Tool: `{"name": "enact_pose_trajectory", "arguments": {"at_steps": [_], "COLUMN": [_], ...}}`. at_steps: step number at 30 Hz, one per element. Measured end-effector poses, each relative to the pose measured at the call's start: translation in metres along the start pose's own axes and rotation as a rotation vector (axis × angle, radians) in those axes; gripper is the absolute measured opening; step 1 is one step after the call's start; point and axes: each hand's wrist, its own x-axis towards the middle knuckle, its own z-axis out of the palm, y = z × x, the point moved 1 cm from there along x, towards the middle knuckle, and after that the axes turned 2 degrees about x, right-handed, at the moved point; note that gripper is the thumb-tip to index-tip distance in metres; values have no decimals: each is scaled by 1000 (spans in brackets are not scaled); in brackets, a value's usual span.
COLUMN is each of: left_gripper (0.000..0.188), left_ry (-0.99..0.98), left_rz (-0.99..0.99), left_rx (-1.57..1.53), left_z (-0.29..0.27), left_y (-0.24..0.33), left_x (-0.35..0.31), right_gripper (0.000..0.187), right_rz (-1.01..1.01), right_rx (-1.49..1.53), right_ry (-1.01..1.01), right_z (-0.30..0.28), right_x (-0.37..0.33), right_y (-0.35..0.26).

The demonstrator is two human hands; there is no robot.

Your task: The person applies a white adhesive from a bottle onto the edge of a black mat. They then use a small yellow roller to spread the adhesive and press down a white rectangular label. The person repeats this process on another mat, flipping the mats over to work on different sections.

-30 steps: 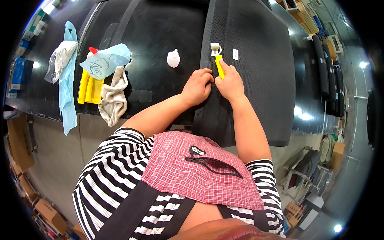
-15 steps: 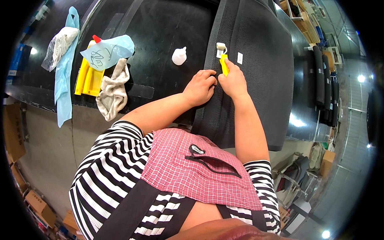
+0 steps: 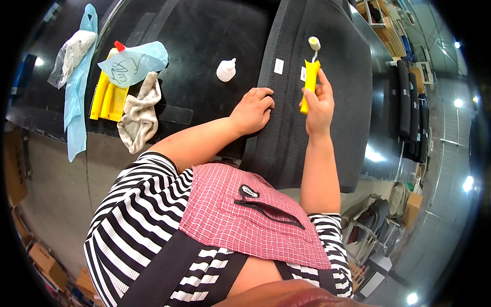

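Observation:
My right hand (image 3: pixel 320 106) grips a small roller (image 3: pixel 310 84) by its yellow handle. Its pale roller head points away from me, above a long, thick black ribbed mat (image 3: pixel 337 138). One white label (image 3: pixel 279 66) lies near the mat's left edge; a second white label (image 3: pixel 303 74) is partly covered by the roller handle. My left hand (image 3: pixel 252 111) rests at the mat's left edge with fingers curled. What is inside those fingers, if anything, is hidden. To the left of the mat stands a small white bottle (image 3: pixel 226 70) on the black table (image 3: pixel 204 30).
Left on the table are a yellow tray (image 3: pixel 113 105), a light blue plastic sheet (image 3: pixel 134 64) with a red tip beside it, a crumpled beige cloth glove (image 3: pixel 140 112), and a blue strip (image 3: pixel 76 117) with a clear bag (image 3: pixel 76 53). Rolled black mats (image 3: pixel 406 102) lie far right.
My right hand has moved right with the roller, lifting it off the left label, which now shows fully. The left hand has stayed nearly in place at the mat's edge.

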Motion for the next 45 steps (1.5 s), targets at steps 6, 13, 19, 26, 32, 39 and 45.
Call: {"name": "enact_pose_trajectory", "arguments": {"at_steps": [6, 13, 19, 26, 32, 39, 45], "left_gripper": [16, 15, 18, 19, 19, 17, 13], "left_ry": [4, -14, -78, -194, -193, -46, 78], "left_rz": [1, 73, -554, -520, -434, -407, -401], "left_rx": [-14, -116, -1300, -2236, -2286, -2243, -2175], "left_z": [1, -10, -46, -113, -138, -161, -173], "left_y": [4, 11, 46, 80, 88, 82, 62], "left_x": [-1, 2, -4, 2, -5, -20, -35], "right_gripper": [66, 66, 64, 65, 66, 67, 67], "right_rz": [88, 217, 176, 189, 212, 245, 316], "right_rx": [529, 603, 622, 634, 515, 377, 236], "right_ry": [-19, -17, -13, -106, -206, -399, -570], "right_z": [-30, -24, -16, -10, 14, 43, 76], "right_x": [-87, -151, -164, -167, -166, -163, -148], "right_y": [27, 44, 42, 30, 30, 35, 49]}}
